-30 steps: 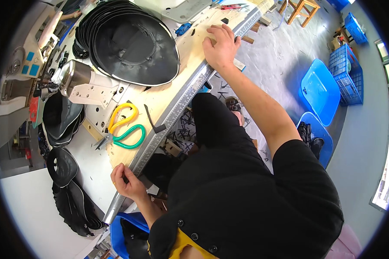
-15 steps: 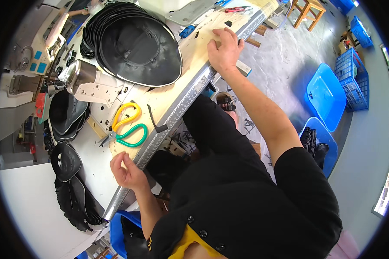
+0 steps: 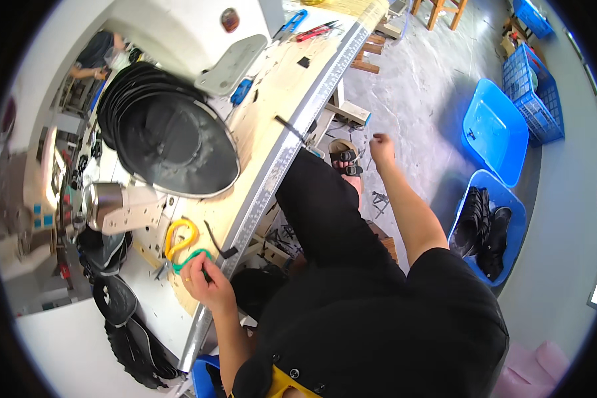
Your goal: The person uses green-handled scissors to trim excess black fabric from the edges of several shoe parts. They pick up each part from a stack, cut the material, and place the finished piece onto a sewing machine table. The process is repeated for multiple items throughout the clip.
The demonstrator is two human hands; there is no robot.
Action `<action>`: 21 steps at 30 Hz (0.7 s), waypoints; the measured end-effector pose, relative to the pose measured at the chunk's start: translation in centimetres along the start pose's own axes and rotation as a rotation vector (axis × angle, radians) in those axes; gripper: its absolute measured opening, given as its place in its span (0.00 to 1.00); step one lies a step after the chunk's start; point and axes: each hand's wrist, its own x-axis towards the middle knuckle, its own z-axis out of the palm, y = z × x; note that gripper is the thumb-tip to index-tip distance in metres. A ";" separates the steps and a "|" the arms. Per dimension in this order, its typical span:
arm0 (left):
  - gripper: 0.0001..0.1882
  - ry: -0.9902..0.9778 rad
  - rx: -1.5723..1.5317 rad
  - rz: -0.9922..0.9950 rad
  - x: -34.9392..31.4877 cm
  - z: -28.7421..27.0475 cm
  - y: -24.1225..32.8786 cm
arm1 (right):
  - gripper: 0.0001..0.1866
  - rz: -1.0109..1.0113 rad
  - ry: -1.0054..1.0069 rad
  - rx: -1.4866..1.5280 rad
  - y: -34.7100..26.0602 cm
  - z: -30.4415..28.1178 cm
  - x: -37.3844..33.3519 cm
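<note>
My left hand point(image 3: 207, 284) is at the table's near edge, fingers curled. It partly covers the green handle of a pair of scissors point(image 3: 182, 240), whose other handle is yellow; whether it grips the handle is hidden. Beside them a thin black strip point(image 3: 219, 241) lies on the wooden tabletop. My right hand point(image 3: 383, 150) hangs over the floor, right of the table, fingers drawn in and nothing visible in them. A second black strip point(image 3: 289, 127) lies across the metal ruler edge point(image 3: 266, 180). Beyond my left hand, a stack of black, pale-rimmed rounded pieces point(image 3: 172, 142) rests on the table.
A sewing machine arm point(image 3: 123, 207) stands at the left, with more black pieces point(image 3: 129, 331) nearer me. Red-handled pliers point(image 3: 316, 31) and a blue tool point(image 3: 241, 91) lie farther back. To the right are a blue tub point(image 3: 494, 136) and another tub point(image 3: 507, 255) with black pieces.
My right hand has left the tabletop and swung right, over the floor. My left hand has moved up to the scissors' green handle. The view has shifted, and a black strip now shows on the ruler edge.
</note>
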 end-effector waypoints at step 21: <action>0.08 -0.133 0.091 -0.032 0.3 0.9 0.2 | 0.14 -0.079 -0.857 -0.355 12.0 -2.8 -3.7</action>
